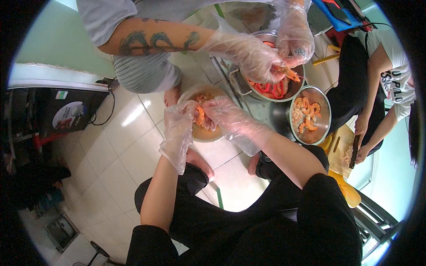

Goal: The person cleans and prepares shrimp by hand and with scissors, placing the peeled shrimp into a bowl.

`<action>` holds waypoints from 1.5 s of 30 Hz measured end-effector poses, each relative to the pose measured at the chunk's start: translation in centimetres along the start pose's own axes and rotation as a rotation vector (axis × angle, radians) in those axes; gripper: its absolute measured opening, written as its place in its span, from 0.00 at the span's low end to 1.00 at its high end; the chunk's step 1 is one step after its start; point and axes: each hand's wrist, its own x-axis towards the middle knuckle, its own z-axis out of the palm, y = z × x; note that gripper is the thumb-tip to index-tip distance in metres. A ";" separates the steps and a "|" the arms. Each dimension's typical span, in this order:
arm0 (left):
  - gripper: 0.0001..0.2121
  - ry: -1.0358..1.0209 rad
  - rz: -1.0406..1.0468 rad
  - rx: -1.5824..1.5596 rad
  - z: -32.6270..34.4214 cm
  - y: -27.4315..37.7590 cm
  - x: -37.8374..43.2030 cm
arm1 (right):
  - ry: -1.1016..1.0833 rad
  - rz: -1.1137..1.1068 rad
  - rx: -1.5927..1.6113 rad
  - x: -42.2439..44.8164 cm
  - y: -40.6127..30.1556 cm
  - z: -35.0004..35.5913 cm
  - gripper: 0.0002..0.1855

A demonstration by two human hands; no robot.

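Note:
A curled orange shrimp [200, 115] is pinched in my left hand [185, 114], which wears a clear plastic glove. My right hand [223, 111], gloved too, touches or nearly touches the shrimp's right side; whether it grips it I cannot tell. Both hands are above a round bowl [208, 139] with brownish scraps in it. Right of them, a steel bowl [327, 128] holds peeled shrimp [309, 111] and paler chopped pieces. Behind it stands a metal pot [299, 83] of whole red shrimp [278, 90]. Over that pot, another person's gloved hands hold a shrimp [290, 73].
At right, a person holds a dark-bladed knife [355, 151] on a wooden cutting board [340, 139] with chopped food. A yellow plastic stool or similar object [349, 193] is below it. A dark appliance [80, 106] with a cable stands at left. The floor is tiled.

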 end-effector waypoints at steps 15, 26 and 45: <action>0.17 0.103 0.136 0.277 1.4 1.5 -0.5 | 0.233 -0.252 -0.294 -0.7 -1.2 0.8 0.07; 0.14 0.118 0.176 0.276 0.8 0.9 -0.6 | 0.441 -0.450 -0.716 -1.4 -2.8 2.0 0.05; 0.07 0.145 0.199 0.676 0.7 2.2 -1.3 | 0.594 -0.664 -0.752 -0.8 -0.9 1.6 0.06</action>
